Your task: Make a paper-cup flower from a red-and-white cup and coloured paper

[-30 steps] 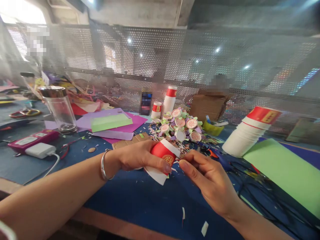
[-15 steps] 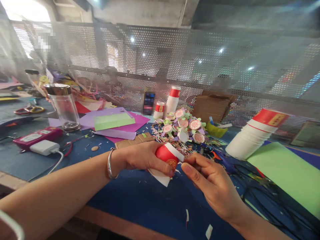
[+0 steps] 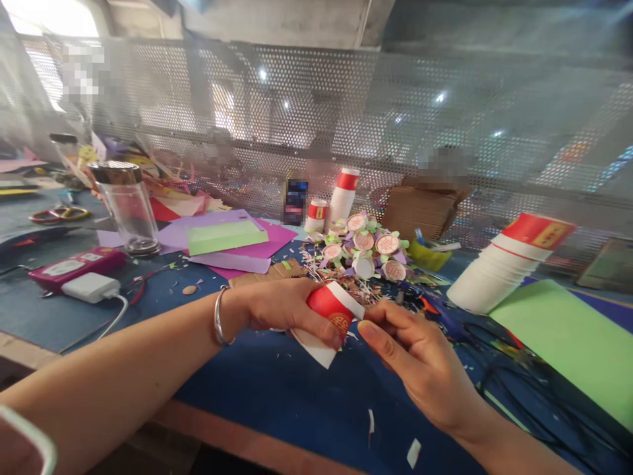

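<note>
Left hand (image 3: pixel 291 303) grips paper cup (image 3: pixel 326 302) over tabletop (image 3: pixel 277 406), inside near edge; right hand (image 3: pixel 420 356) curled by cup's upper end, can't tell if pinching. Hold lightly; walls could crush.

L hand (image 3: pixel 287 307) pt. hidden by red-white cup (image 3: pixel 326 302); contact w/ R hand (image 3: pixel 413 349) can't be told; green sheet (image 3: pixel 568 340) cropped, R edge.
</note>
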Demonstrator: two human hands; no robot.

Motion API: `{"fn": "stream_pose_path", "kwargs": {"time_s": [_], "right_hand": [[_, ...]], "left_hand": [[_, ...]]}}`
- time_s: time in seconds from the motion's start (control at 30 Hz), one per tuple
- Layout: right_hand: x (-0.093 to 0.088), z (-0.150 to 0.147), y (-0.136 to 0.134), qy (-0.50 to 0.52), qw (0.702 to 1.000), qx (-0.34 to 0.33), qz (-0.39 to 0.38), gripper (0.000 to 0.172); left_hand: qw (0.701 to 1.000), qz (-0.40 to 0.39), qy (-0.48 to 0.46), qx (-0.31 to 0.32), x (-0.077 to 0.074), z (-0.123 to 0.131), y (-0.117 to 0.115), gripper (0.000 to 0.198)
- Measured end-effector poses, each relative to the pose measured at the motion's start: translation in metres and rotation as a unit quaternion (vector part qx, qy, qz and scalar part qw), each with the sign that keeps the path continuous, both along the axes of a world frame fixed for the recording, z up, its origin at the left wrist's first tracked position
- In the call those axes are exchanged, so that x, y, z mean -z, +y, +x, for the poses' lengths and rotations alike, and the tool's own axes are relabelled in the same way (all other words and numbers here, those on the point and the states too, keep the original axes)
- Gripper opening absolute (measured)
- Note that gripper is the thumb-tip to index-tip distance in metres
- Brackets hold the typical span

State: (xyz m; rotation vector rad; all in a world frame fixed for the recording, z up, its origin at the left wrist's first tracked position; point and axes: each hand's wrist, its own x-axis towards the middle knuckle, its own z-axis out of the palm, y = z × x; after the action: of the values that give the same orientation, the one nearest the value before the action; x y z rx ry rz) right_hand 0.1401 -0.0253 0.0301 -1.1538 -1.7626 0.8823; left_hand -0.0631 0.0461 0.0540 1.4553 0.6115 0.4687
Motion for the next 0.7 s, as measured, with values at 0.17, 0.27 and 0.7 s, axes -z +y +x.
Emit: {"fn": "stream_pose_path", "kwargs": {"time_s": [0.17, 0.27, 0.7], "right_hand": [[0.002, 0.007, 0.003, 0.054, 0.998, -0.002, -0.019, 0.035], [0.005, 0.014, 0.008, 0.110, 0.993, 0.011, -0.042, 0.035], [0.005, 0.021, 0.016, 0.202, 0.977, 0.070, -0.012, 0.033]], "left_hand": [[0.996, -0.068, -0.046, 0.020, -0.002, 0.003, -0.002, 0.038], [0.995, -0.049, -0.066, -0.062, -0.003, 0.005, -0.003, 0.047], [0.972, -0.125, -0.068, -0.185, 0.009, 0.008, 0.004, 0.051]]}}
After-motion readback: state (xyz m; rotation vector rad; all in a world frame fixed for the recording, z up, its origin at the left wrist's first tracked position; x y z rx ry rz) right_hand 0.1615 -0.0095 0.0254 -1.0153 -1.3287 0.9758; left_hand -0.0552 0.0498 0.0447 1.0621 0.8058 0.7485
